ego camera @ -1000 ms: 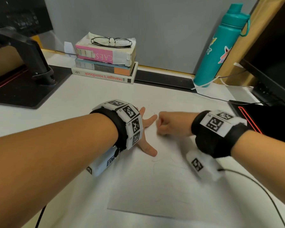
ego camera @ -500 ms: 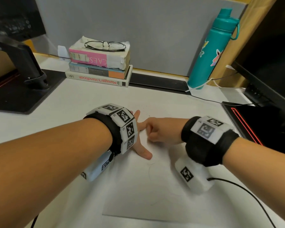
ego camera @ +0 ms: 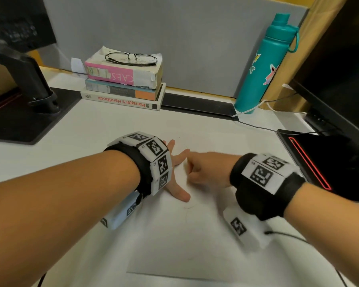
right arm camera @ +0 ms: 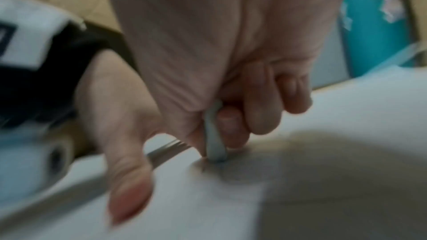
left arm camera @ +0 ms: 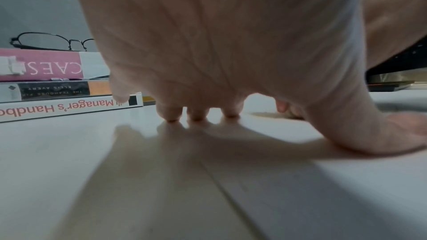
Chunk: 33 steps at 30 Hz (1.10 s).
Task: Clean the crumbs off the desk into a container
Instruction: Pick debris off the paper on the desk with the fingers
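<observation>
A few dark crumbs are just made out as specks on the white counter, beyond the fingertips of both hands; more may be present but are too small to tell. A sheet of paper is spread flat on the counter, its long axis running away from the person, and the crumbs lie past its far edge. The left hand is pressed down with fingers straight and spread, pinning the sheet's far left part. The right hand is curled, and in the right wrist view a small pale strip-like thing, possibly a rubber or a folded scrap, is pinched between thumb and fingers with its tip touching the surface. The right hand is judged nearer the crumbs, so a sweep back towards the sheet would fall to it. No container is seen. Further out, stacked books topped by glasses, a teal bottle and monitor stands are ranged against a grey partition.
</observation>
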### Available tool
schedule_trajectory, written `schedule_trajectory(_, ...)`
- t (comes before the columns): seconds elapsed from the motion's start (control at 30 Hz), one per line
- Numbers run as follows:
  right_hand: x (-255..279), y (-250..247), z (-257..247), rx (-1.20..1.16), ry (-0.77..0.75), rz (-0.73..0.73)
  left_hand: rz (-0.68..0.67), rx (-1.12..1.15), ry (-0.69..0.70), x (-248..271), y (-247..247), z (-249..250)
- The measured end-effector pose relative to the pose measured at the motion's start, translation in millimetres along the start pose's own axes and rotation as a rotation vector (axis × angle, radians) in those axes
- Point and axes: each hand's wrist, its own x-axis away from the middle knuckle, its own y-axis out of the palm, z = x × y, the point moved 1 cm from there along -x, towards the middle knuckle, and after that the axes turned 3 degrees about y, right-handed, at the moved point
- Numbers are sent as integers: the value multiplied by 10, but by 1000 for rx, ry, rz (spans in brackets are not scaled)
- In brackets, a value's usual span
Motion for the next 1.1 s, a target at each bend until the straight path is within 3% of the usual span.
schedule_trajectory(0.17,-51,-123,306,-147,157,52,11,47,10,14,8,6)
schedule_trajectory(0.3,-50,-76,545,-606,214,85,-3,65,25,36,2,-16)
schedule_trajectory(0.4,-35,-38,648,-741,243,128,-4,-57,22,20,-32,12)
schedule_trajectory(0.5,-135,-25,674,-733,246,125,72,-159,147,70,-113,273)
schedule_trajectory(0.63,-275,6,718,-675,268,125,60,-5,364,214,-21,858)
schedule_trajectory(0.7,-321,19,739,-651,279,133,66,31,291,175,25,805)
schedule_trajectory(0.8,-357,48,732,-603,300,141,154,89,-28,8,-4,477)
schedule_trajectory(0.83,-346,46,711,-589,315,142,161,115,-66,-13,-31,427)
schedule_trajectory(0.97,-251,-19,586,-499,321,164,80,207,6,7,-35,480)
schedule_trajectory(1.1,-169,-32,310,-441,203,135,79,175,-17,1,-2,481)
